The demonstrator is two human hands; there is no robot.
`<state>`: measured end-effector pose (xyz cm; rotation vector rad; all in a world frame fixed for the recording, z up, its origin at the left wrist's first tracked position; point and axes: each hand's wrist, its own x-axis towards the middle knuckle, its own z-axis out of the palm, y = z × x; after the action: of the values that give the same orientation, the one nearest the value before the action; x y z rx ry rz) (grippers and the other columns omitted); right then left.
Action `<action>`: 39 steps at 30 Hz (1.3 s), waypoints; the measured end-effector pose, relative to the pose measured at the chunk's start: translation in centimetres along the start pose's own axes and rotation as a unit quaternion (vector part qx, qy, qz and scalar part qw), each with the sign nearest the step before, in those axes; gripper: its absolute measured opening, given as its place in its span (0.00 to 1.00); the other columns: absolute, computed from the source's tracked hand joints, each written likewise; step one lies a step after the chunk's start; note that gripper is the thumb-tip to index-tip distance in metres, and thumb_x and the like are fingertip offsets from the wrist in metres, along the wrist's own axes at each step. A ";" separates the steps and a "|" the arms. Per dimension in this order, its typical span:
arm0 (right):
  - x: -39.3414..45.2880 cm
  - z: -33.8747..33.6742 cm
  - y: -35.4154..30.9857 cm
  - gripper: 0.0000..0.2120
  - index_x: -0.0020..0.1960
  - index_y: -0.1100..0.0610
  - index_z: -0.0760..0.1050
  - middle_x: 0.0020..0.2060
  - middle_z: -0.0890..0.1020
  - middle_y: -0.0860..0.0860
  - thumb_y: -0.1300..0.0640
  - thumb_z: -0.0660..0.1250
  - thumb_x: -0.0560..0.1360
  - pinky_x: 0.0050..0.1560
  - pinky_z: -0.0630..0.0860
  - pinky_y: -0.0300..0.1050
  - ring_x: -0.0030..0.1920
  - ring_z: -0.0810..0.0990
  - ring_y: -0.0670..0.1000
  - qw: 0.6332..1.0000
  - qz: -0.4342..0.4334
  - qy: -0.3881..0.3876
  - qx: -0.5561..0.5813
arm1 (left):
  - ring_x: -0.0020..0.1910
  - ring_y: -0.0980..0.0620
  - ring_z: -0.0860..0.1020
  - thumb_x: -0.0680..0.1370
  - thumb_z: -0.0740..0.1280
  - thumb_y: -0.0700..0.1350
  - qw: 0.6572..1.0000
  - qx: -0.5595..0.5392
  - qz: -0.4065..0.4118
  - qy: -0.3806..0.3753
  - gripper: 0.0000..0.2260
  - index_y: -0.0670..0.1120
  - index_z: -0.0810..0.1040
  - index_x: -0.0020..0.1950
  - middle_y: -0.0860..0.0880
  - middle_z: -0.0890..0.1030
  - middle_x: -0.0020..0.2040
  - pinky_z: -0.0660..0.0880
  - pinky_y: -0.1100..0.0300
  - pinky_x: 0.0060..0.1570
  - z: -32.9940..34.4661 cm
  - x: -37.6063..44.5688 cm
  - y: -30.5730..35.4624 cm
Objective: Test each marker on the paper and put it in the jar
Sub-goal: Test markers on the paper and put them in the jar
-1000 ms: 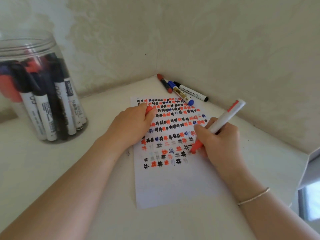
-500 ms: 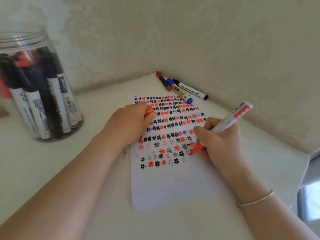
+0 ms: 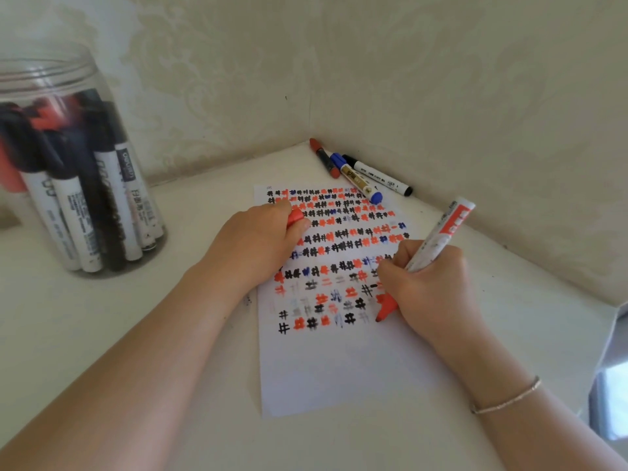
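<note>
— What do we see around us here?
— We sit at a white tabletop (image 3: 102,334) pushed into a corner, where two cream walls (image 3: 441,79) meet along a vertical seam.
— Do we make out any pattern on them?
— We do: a faint embossed floral wallpaper, softly lit.
— And to the right?
— We glimpse a bright window-like patch (image 3: 611,402) past the table's edge.
</note>
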<state>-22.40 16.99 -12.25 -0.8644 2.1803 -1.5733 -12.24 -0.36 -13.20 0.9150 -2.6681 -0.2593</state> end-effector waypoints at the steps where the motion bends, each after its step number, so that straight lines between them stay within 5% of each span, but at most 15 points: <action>1: 0.0 -0.1 0.0 0.18 0.28 0.60 0.60 0.20 0.64 0.49 0.69 0.64 0.71 0.20 0.61 0.31 0.18 0.63 0.42 1.000 -0.003 -0.002 -0.001 | 0.33 0.54 0.73 0.82 0.53 0.57 1.000 0.000 -0.001 0.000 0.15 0.48 0.70 0.45 0.51 0.74 0.36 0.66 0.60 0.32 0.0 0.0 0.0; 7: 0.4 -0.1 0.5 0.12 0.35 0.73 0.64 0.28 0.69 0.59 0.67 0.66 0.70 0.22 0.60 0.38 0.26 0.64 0.51 1.000 -0.007 0.025 0.008 | 0.33 0.54 0.73 0.82 0.53 0.58 1.000 -0.004 0.001 -0.003 0.16 0.48 0.69 0.43 0.51 0.74 0.36 0.67 0.60 0.32 -0.1 -0.1 -0.1; 13: 0.2 0.1 0.3 0.20 0.27 0.57 0.57 0.22 0.62 0.50 0.69 0.63 0.70 0.22 0.59 0.34 0.23 0.62 0.48 0.999 -0.028 0.028 -0.016 | 0.33 0.54 0.73 0.82 0.53 0.57 1.000 -0.006 -0.003 -0.008 0.16 0.48 0.69 0.44 0.51 0.74 0.36 0.66 0.60 0.32 -0.2 -0.1 0.1; 18: 0.3 0.1 0.5 0.21 0.27 0.56 0.57 0.21 0.60 0.48 0.69 0.63 0.71 0.21 0.59 0.33 0.21 0.59 0.46 0.999 -0.030 0.022 -0.011 | 0.33 0.53 0.73 0.82 0.53 0.57 1.000 -0.018 -0.006 -0.007 0.16 0.47 0.69 0.43 0.50 0.74 0.36 0.66 0.59 0.32 -0.3 -0.2 0.1; 26: 1.1 -1.2 -0.1 0.16 0.32 0.56 0.67 0.25 0.75 0.55 0.53 0.71 0.72 0.20 0.65 0.36 0.19 0.67 0.47 0.957 0.056 0.053 0.281 | 0.32 0.57 0.71 0.80 0.59 0.57 0.996 -0.087 0.028 0.008 0.13 0.52 0.68 0.40 0.54 0.73 0.35 0.63 0.62 0.32 -0.9 -0.9 0.2; 29: 1.6 -1.6 -0.8 0.12 0.33 0.58 0.72 0.28 0.78 0.55 0.57 0.72 0.71 0.23 0.72 0.36 0.23 0.73 0.47 0.928 0.093 0.023 0.361 | 0.38 0.61 0.74 0.76 0.66 0.55 0.980 -0.193 0.045 -0.010 0.06 0.55 0.77 0.48 0.59 0.78 0.42 0.68 0.65 0.38 -1.7 -1.0 0.8; 31: 2.0 -1.9 -1.5 0.10 0.33 0.59 0.77 0.31 0.81 0.55 0.60 0.70 0.73 0.31 0.77 0.38 0.28 0.79 0.49 0.913 0.107 -0.002 0.394 | 0.45 0.63 0.74 0.74 0.69 0.54 0.970 -0.239 0.026 -0.035 0.14 0.55 0.79 0.58 0.61 0.78 0.50 0.70 0.70 0.45 -2.0 -1.1 1.3; 35: 2.5 -1.7 -3.4 0.17 0.28 0.60 0.73 0.24 0.76 0.55 0.62 0.63 0.76 0.23 0.70 0.41 0.21 0.72 0.50 0.925 0.060 0.006 0.374 | 0.49 0.64 0.76 0.72 0.73 0.53 0.952 -0.295 0.009 -0.079 0.18 0.54 0.80 0.60 0.60 0.80 0.54 0.73 0.68 0.53 -2.1 -1.2 2.0; 39: 2.4 -0.9 -4.5 0.14 0.32 0.61 0.67 0.23 0.73 0.55 0.68 0.63 0.75 0.20 0.67 0.40 0.19 0.70 0.52 0.948 0.000 0.009 0.319 | 0.34 0.72 0.75 0.71 0.74 0.51 0.933 -0.343 0.012 -0.106 0.16 0.53 0.82 0.57 0.63 0.79 0.41 0.70 0.77 0.35 -2.4 -1.3 2.3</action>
<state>-23.48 15.12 -7.52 -0.6341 1.5015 -2.1000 -11.74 2.07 -10.64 0.6421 -2.4565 -1.2487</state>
